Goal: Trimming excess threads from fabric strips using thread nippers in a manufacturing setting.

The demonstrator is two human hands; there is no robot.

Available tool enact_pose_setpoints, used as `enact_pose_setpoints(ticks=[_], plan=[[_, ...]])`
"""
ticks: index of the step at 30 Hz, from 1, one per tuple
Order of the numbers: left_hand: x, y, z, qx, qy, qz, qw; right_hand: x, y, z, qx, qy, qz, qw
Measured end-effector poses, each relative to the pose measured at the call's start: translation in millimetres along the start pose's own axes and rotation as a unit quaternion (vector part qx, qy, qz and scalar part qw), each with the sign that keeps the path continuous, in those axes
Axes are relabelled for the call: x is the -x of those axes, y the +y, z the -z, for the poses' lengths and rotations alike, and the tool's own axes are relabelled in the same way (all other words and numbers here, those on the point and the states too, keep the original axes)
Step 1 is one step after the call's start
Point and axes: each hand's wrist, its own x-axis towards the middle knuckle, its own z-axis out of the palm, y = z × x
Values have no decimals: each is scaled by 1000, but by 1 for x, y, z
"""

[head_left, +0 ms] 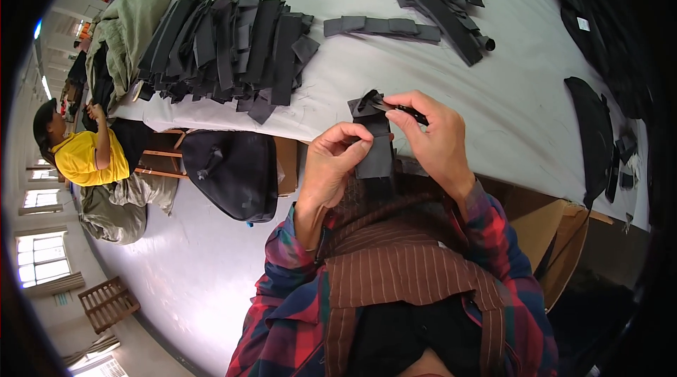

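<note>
My left hand (330, 165) pinches the edge of a dark grey fabric strip (376, 158) in front of my body, at the table's near edge. The strip's upper end is folded over and frayed, with loose threads. Between the thumb and fingers of my right hand (442, 138) is a small pair of thread snips (412, 114), black-handled, with a metal tip touching or very near that folded end. Whether the blades are apart cannot be made out. Beyond my hands a single grey strip (381, 28) lies flat on the table.
A large pile of grey strips (233, 49) covers the table's left part; a smaller heap (444, 7) lies farther back. Black fabric pieces (592, 130) are at the right. A black bag (233, 176) stands below the table edge, and a cardboard box (543, 225) beside my right arm. A person in yellow (88, 155) is at the left.
</note>
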Motion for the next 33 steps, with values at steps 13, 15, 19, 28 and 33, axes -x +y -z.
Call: enact_pose_setpoints(ticks=[13,15,19,28,33], plan=[[-3,16,-4,16,29,-11,999,8,3,9,43,-23,39,998],[-4,14,-3,9,37,-15,999,9,2,9,28,-35,35,998],[-2,13,-2,-2,43,-13,999,9,-1,7,21,-40,33,998],[-1,13,-1,-7,38,-16,999,8,1,7,79,-35,101,991],[0,11,-2,-6,30,-25,999,8,2,9,115,-40,126,985]])
